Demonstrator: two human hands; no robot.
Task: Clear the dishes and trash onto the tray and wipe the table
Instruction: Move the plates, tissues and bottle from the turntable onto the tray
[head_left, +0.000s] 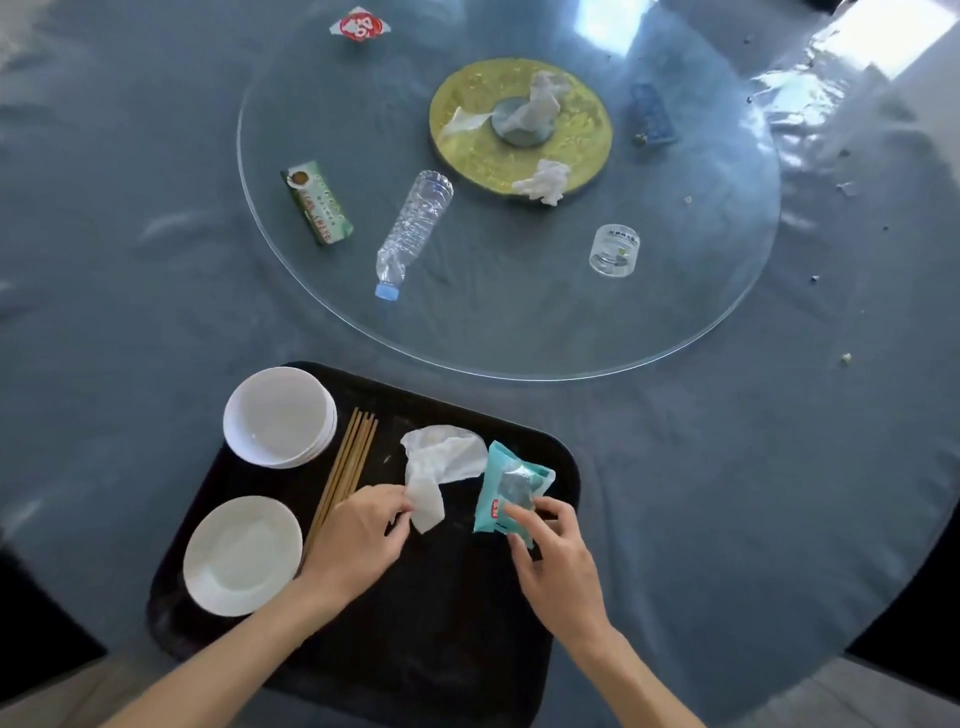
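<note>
While left hand (358, 525) pinches wipe (441, 467) and right hand (550, 545) grips pack (511, 486) (over tray (426, 623)), pull gently; steady the pack.

Round table (156, 291) covered in a blue-grey cloth under a clear plastic sheet, wrinkled and glossy at the far right. A round glass turntable (701, 332) sits over the centre, on a gold disc base (467, 150). Directly on the cloth: a black tray (457, 597) at the near edge, left of centre; a red-and-white wrapper (360, 25) at the far left, just beyond the turntable rim; scattered crumbs (846, 357) along the right side, from the far edge down to mid-table. The tray's far corner lies just short of the turntable rim.
</note>
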